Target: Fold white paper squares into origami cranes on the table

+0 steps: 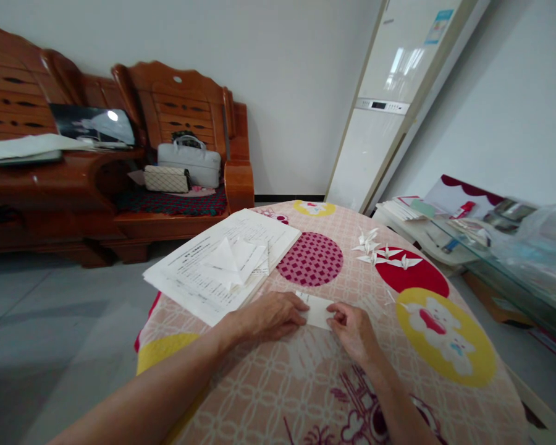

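A small folded white paper (315,311) lies on the patterned tablecloth (306,383) between my hands. My left hand (271,315) presses its left edge with curled fingers. On the paper's right edge, my right hand (352,327) pinches with fingers closed. A stack of printed sheets (199,278) with folded white paper pieces (234,259) on top lies to the left. Several finished white paper cranes (384,252) sit farther back on the right.
A wooden sofa (120,167) at the back left holds a white handbag (189,162) and a quilted pouch (167,179). A tall white air conditioner (389,105) stands at the back. A glass-topped side table (491,247) with papers and a plastic bag is to the right.
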`<act>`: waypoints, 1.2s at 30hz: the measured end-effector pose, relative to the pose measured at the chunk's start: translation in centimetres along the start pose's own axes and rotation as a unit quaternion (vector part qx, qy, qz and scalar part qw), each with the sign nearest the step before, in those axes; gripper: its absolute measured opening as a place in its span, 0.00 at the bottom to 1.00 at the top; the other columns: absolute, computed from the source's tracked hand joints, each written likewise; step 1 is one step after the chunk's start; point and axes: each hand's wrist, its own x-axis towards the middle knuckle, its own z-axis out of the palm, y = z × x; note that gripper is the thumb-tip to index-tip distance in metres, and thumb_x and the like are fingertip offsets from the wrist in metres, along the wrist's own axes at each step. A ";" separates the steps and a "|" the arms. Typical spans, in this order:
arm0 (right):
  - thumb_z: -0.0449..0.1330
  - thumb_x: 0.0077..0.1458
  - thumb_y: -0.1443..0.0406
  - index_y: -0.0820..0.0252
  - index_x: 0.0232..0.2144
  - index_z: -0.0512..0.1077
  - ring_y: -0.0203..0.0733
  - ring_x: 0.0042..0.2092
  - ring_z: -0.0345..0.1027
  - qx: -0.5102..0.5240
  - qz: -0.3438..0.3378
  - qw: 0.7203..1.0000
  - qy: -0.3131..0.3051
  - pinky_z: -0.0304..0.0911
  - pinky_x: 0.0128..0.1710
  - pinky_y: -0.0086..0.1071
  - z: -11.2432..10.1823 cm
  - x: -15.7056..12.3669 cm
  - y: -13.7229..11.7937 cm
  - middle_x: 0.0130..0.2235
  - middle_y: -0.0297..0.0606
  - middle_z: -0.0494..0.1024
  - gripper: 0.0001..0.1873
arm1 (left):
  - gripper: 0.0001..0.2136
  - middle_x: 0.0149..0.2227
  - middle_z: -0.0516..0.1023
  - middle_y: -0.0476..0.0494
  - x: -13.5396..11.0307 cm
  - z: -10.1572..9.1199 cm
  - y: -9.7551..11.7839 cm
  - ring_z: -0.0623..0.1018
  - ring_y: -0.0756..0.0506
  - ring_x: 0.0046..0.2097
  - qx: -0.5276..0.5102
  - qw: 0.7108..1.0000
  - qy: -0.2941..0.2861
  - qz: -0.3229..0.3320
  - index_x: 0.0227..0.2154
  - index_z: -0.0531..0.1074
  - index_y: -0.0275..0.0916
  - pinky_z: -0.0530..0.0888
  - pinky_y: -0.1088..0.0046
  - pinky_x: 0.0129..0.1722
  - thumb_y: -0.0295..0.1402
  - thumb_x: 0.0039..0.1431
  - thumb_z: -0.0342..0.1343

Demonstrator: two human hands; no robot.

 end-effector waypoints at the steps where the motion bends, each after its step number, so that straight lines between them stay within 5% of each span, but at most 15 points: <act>1: 0.56 0.46 0.67 0.65 0.36 0.76 0.41 0.27 0.68 0.000 -0.001 1.000 0.000 0.59 0.29 0.31 0.0 0.0 0.0 0.24 0.36 0.74 0.15 | 0.08 0.49 0.77 0.42 -0.1 -0.3 -0.1 0.75 0.42 0.52 -0.004 1.000 -0.007 -0.003 0.34 0.78 0.40 0.71 0.69 0.50 0.26 0.56 0.55; 12: 0.56 0.46 0.66 0.64 0.34 0.76 0.39 0.26 0.66 0.018 -0.007 1.000 0.013 0.59 0.28 0.31 0.2 -0.1 0.2 0.23 0.34 0.72 0.14 | 0.08 0.46 0.80 0.43 -0.6 -2.0 -0.3 0.77 0.43 0.48 -0.067 0.993 -0.009 -0.094 0.24 0.78 0.38 0.71 0.71 0.48 0.20 0.47 0.57; 15: 0.57 0.47 0.63 0.64 0.36 0.76 0.39 0.24 0.65 0.036 -0.007 0.999 0.033 0.58 0.25 0.30 0.2 0.1 0.7 0.21 0.32 0.70 0.15 | 0.06 0.42 0.80 0.42 -0.2 -1.5 -0.8 0.79 0.45 0.42 -0.084 0.986 0.035 -0.139 0.22 0.75 0.35 0.71 0.74 0.42 0.24 0.51 0.55; 19: 0.55 0.51 0.57 0.67 0.42 0.74 0.39 0.22 0.64 0.044 0.039 0.993 0.100 0.58 0.23 0.30 -0.5 0.4 2.0 0.20 0.32 0.69 0.21 | 0.12 0.36 0.79 0.46 0.3 0.0 -1.4 0.77 0.48 0.37 -0.142 0.950 0.148 -0.236 0.42 0.75 0.36 0.72 0.76 0.38 0.28 0.54 0.54; 22: 0.55 0.51 0.57 0.67 0.41 0.74 0.39 0.20 0.63 0.037 0.062 0.994 0.087 0.57 0.20 0.30 -1.1 0.4 2.6 0.19 0.33 0.70 0.21 | 0.19 0.36 0.78 0.46 0.6 0.7 -1.5 0.77 0.48 0.37 -0.176 0.935 0.164 -0.261 0.49 0.72 0.37 0.73 0.75 0.38 0.29 0.52 0.57; 28: 0.55 0.50 0.57 0.65 0.36 0.75 0.38 0.20 0.63 0.069 0.057 0.993 0.080 0.55 0.19 0.28 -1.1 0.1 2.2 0.18 0.31 0.68 0.17 | 0.25 0.51 0.72 0.41 0.9 0.1 -0.4 0.75 0.49 0.39 -0.206 0.928 0.194 -0.245 0.52 0.71 0.40 0.74 0.74 0.38 0.28 0.48 0.61; 33: 0.55 0.52 0.59 0.64 0.33 0.76 0.40 0.23 0.67 0.044 0.025 0.996 0.070 0.58 0.21 0.29 -1.1 0.0 1.9 0.21 0.35 0.73 0.16 | 0.24 0.41 0.76 0.45 1.0 -0.1 -0.1 0.74 0.49 0.35 -0.203 0.932 0.155 -0.256 0.51 0.72 0.40 0.72 0.74 0.36 0.28 0.47 0.61; 36: 0.56 0.53 0.60 0.63 0.30 0.76 0.41 0.26 0.68 0.002 -0.007 0.992 0.123 0.62 0.26 0.30 -1.5 -0.3 1.2 0.24 0.37 0.76 0.13 | 0.27 0.38 0.76 0.48 1.1 0.3 -0.1 0.73 0.51 0.32 -0.218 0.928 0.171 -0.250 0.55 0.69 0.41 0.71 0.76 0.33 0.26 0.48 0.59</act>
